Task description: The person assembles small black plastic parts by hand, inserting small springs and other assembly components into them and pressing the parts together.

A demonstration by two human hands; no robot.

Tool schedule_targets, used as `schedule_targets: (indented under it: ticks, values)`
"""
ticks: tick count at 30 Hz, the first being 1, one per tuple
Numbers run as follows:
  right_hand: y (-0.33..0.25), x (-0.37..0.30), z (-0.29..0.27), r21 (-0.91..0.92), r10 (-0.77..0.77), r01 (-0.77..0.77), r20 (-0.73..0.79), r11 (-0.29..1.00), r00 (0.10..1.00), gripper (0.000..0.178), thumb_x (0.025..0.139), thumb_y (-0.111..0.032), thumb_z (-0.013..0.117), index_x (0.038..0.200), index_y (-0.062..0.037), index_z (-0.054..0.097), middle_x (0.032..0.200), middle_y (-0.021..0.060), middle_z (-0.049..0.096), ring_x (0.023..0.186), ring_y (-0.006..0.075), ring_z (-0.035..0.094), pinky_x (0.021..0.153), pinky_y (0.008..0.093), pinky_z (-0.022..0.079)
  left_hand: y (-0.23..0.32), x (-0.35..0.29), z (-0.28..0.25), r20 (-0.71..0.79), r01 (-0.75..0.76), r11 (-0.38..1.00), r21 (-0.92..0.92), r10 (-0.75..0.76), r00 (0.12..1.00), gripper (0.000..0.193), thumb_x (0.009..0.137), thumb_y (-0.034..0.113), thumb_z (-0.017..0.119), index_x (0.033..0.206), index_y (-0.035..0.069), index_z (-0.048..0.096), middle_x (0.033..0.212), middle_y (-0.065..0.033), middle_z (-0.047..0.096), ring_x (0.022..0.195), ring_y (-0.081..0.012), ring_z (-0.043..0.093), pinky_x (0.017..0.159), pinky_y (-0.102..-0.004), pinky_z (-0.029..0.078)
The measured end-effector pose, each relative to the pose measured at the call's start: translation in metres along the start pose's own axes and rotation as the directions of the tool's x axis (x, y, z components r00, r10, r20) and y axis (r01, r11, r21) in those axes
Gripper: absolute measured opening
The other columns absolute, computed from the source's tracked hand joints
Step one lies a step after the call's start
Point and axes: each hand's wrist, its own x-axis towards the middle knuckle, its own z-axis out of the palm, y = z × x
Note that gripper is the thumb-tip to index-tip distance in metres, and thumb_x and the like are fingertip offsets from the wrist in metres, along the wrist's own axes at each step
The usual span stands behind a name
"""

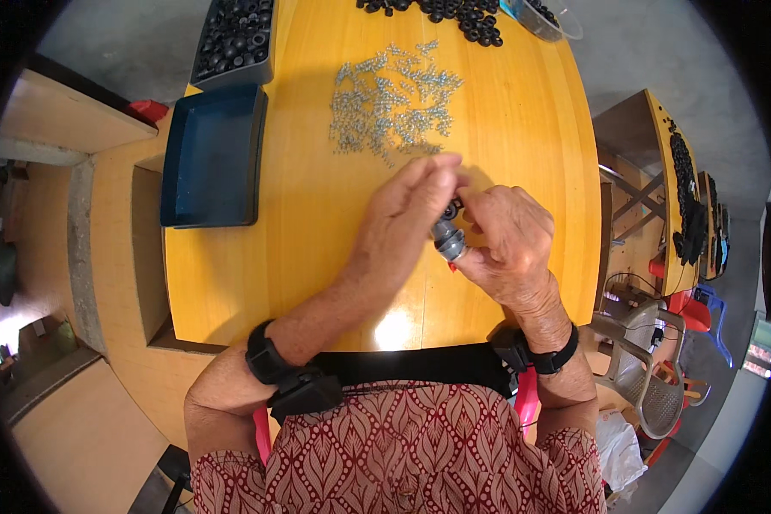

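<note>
Over the middle of the table, my right hand (510,244) is closed around a small grey-and-black cylindrical plastic part (447,236). The part is ringed and tilted, with a dark round end toward the far side. My left hand (411,201) meets it from the left, fingers pressed together near that dark end. What the left fingertips pinch, if anything, is hidden. Beyond my hands, many small shiny metal screw-like pieces (394,103) lie spread on the yellow table (291,274).
An open dark-blue tray (214,158) stands at the table's left edge. Behind it, a grey bin (231,77) holds black round parts. More black parts (480,32) lie at the far edge, beside a clear tub (546,21). A chair (647,368) stands to the right.
</note>
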Motion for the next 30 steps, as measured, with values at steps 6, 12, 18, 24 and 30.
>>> schedule_targets:
  ticks: [6, 12, 18, 24, 30]
  values:
    - [0.008, 0.003, -0.012, -0.065, 0.016, -0.015, 0.015, 0.998, 1.0, 0.027, 0.065, -0.016, 0.076, 0.081, -0.0041, 0.058, 0.063, 0.0053, 0.05, 0.057, 0.0231, 0.055, 0.052, 0.0346, 0.043, 0.006, 0.002, -0.012, 0.066, 0.085, 0.989, 0.125, -0.094, 0.993, 0.028, 0.094, 0.025, 0.059, 0.103, -0.001, 0.064, 0.086, 0.0001, 0.06, 0.08, -0.0074, 0.055, 0.074, -0.0246, 0.048]
    - [0.005, 0.003, -0.018, -0.104, -0.022, 0.034, 0.108, 0.994, 0.994, 0.026, 0.066, -0.018, 0.075, 0.078, -0.0049, 0.055, 0.063, 0.0062, 0.046, 0.056, 0.0237, 0.052, 0.053, 0.0347, 0.042, -0.001, 0.003, -0.012, 0.076, 0.023, 0.974, 0.224, -0.042, 0.996, 0.025, 0.091, 0.019, 0.061, 0.098, -0.004, 0.066, 0.079, 0.0009, 0.06, 0.074, -0.0049, 0.052, 0.066, -0.0216, 0.044]
    - [0.003, -0.003, -0.013, -0.114, -0.009, 0.02, 0.089, 0.993, 0.996, 0.026, 0.066, -0.016, 0.074, 0.079, -0.0042, 0.055, 0.065, 0.0065, 0.047, 0.057, 0.0235, 0.053, 0.053, 0.0341, 0.042, 0.002, 0.001, -0.01, 0.026, 0.013, 0.976, 0.219, -0.02, 0.999, 0.022, 0.09, 0.015, 0.061, 0.097, -0.005, 0.066, 0.078, 0.0007, 0.061, 0.074, -0.0049, 0.053, 0.066, -0.0213, 0.044]
    - [-0.002, -0.001, -0.006, -0.181, -0.026, 0.033, 0.04, 0.983, 0.999, 0.03, 0.066, -0.015, 0.074, 0.087, -0.0024, 0.058, 0.066, 0.0062, 0.048, 0.058, 0.0224, 0.054, 0.053, 0.0333, 0.041, 0.015, 0.006, -0.016, 0.118, 0.043, 0.985, 0.169, -0.064, 0.991, 0.019, 0.089, 0.01, 0.061, 0.099, -0.005, 0.066, 0.086, -0.0018, 0.064, 0.081, -0.0068, 0.057, 0.074, -0.0221, 0.046]
    - [-0.008, 0.006, -0.013, -0.186, 0.043, -0.031, 0.059, 0.982, 0.997, 0.033, 0.067, -0.018, 0.074, 0.093, -0.0025, 0.06, 0.068, 0.006, 0.049, 0.063, 0.0223, 0.056, 0.058, 0.0341, 0.043, 0.009, 0.005, -0.015, 0.085, 0.014, 0.989, 0.145, -0.026, 0.996, 0.02, 0.088, 0.011, 0.063, 0.1, -0.004, 0.067, 0.088, -0.0025, 0.065, 0.082, -0.0072, 0.057, 0.075, -0.0225, 0.046]
